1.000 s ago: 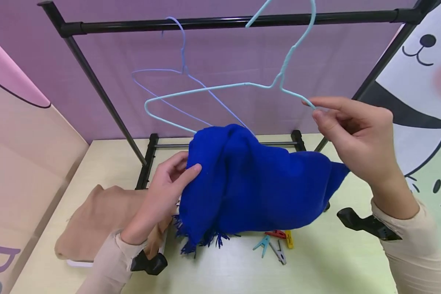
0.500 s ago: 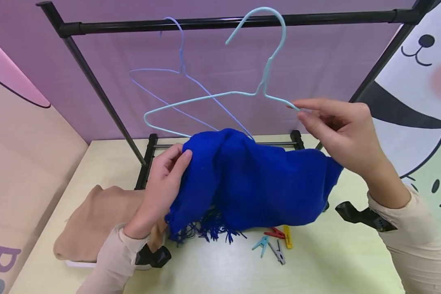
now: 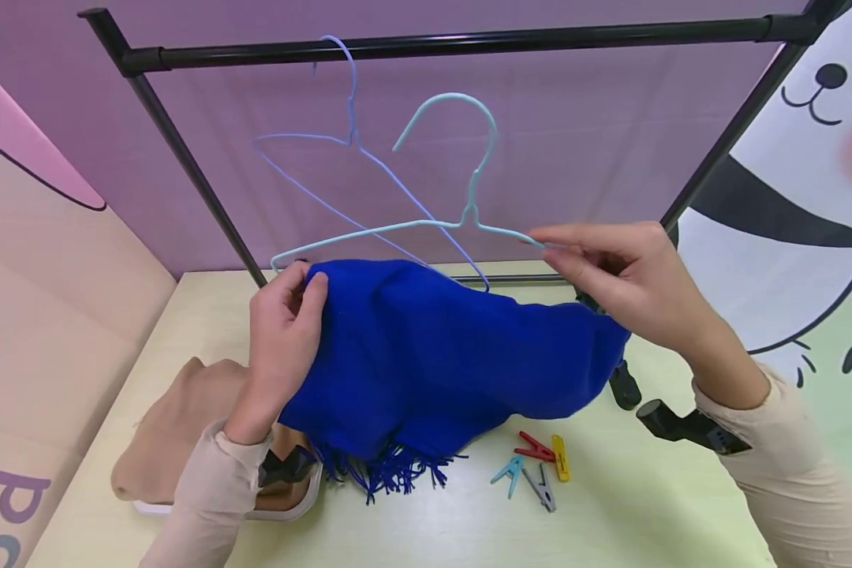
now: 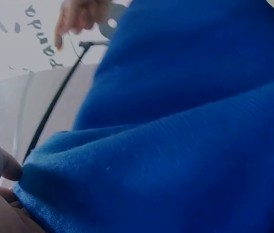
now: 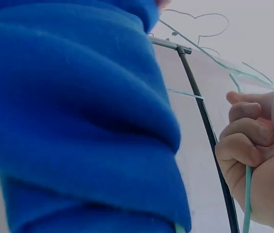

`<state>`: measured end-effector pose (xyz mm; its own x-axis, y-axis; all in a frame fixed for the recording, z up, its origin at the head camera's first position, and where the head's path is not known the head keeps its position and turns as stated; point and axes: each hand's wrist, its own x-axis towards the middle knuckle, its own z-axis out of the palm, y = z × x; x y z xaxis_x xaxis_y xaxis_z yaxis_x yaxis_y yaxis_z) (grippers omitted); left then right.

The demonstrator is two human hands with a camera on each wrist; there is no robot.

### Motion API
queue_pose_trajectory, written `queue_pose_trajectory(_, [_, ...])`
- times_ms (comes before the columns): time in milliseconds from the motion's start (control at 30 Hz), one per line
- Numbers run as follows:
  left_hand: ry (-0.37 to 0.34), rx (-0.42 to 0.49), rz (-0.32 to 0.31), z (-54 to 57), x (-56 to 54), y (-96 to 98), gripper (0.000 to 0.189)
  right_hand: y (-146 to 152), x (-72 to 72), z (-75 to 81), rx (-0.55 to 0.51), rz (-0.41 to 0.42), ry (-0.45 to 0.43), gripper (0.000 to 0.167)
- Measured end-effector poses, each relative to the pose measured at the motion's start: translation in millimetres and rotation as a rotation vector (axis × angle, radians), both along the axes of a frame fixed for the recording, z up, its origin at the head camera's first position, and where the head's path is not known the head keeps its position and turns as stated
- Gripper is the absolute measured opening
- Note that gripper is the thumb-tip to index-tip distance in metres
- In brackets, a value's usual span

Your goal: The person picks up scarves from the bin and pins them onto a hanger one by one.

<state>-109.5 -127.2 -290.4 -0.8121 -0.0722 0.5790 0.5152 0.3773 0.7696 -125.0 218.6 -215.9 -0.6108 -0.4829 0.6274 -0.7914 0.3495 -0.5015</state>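
Note:
A blue fringed scarf hangs draped over the lower bar of a light teal hanger, its fringe dangling toward the table. My left hand pinches the scarf's upper left edge between thumb and fingers, close to the hanger's left corner. On the other side my right hand grips the hanger's right shoulder, fingers curled round the wire in the right wrist view. The hanger's hook stands free below the rack's black top bar. Scarf cloth hides most of the hanger's lower bar.
A periwinkle hanger hangs on the rack behind. At left, a tan folded cloth lies in a white tray. Several clothespins, red, yellow, blue and grey, lie on the table. Printed walls stand on both sides.
Both hands and the hanger have moved left and down, bringing the hook below the top bar. My left hand has spread the scarf farther toward the hanger's left corner.

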Motion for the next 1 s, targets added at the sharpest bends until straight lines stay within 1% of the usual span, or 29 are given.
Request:
queue_pose_trajectory(67, [0.009,-0.010,0.058,-3.5,1.5,-2.8,0.028,-0.5,1.4,-1.1,-0.019,-0.006,0.000,0.033])
queue_pose_trajectory(133, [0.033,-0.018,0.098,-7.2,3.9,-4.8,0.024,-1.2,2.3,-2.0,-0.039,-0.022,-0.001,0.032])
queue_pose_trajectory(200, [0.088,-0.049,0.144,-10.4,5.8,-5.8,0.018,-2.1,2.1,-2.6,-0.054,-0.043,-0.006,0.031])
queue_pose_trajectory(267, [0.163,-0.097,0.196,-13.0,6.5,-5.7,0.011,-2.2,1.8,-2.4,-0.066,-0.061,-0.019,0.031])
queue_pose_trajectory(333, [0.224,-0.163,0.241,-15.3,5.8,-5.0,0.012,-2.3,1.9,-2.5,-0.078,-0.078,-0.031,0.031])
queue_pose_trajectory(367, [0.242,-0.197,0.260,-16.7,5.1,-4.4,0.014,-2.3,2.0,-2.7,-0.082,-0.081,-0.035,0.031])
queue_pose_trajectory(400, [0.250,-0.229,0.274,-18.0,4.6,-3.7,0.015,-2.3,2.1,-3.2,-0.083,-0.080,-0.038,0.031])
queue_pose_trajectory(500, [0.225,-0.295,0.289,-22.3,4.4,-1.8,0.020,-3.4,3.0,-5.5,-0.081,-0.070,-0.043,0.031])
queue_pose_trajectory(600, [0.215,-0.322,0.323,-24.0,6.5,-0.5,0.028,-6.1,2.7,-7.3,-0.089,-0.061,-0.039,0.031])
queue_pose_trajectory(667, [0.241,-0.321,0.359,-23.5,8.4,-0.4,0.030,-8.7,1.9,-8.0,-0.105,-0.056,-0.040,0.031])
queue_pose_trajectory(767, [0.306,-0.317,0.401,-22.2,11.9,1.0,0.029,-12.5,0.2,-8.5,-0.122,-0.052,-0.048,0.030])
queue_pose_trajectory(800, [0.326,-0.319,0.407,-22.4,13.7,2.6,0.027,-13.6,-0.3,-8.7,-0.124,-0.053,-0.051,0.029])
queue_pose_trajectory(867, [0.359,-0.338,0.402,-24.0,18.3,7.7,0.024,-15.7,-1.4,-8.7,-0.124,-0.052,-0.061,0.027])
queue_pose_trajectory(933, [0.374,-0.361,0.362,-27.9,24.6,16.6,0.021,-16.7,-2.9,-9.0,-0.123,-0.052,-0.068,0.026])
queue_pose_trajectory(1000, [0.367,-0.391,0.296,-33.7,30.9,27.7,0.019,-17.4,-4.9,-9.5,-0.132,-0.043,-0.080,0.024])
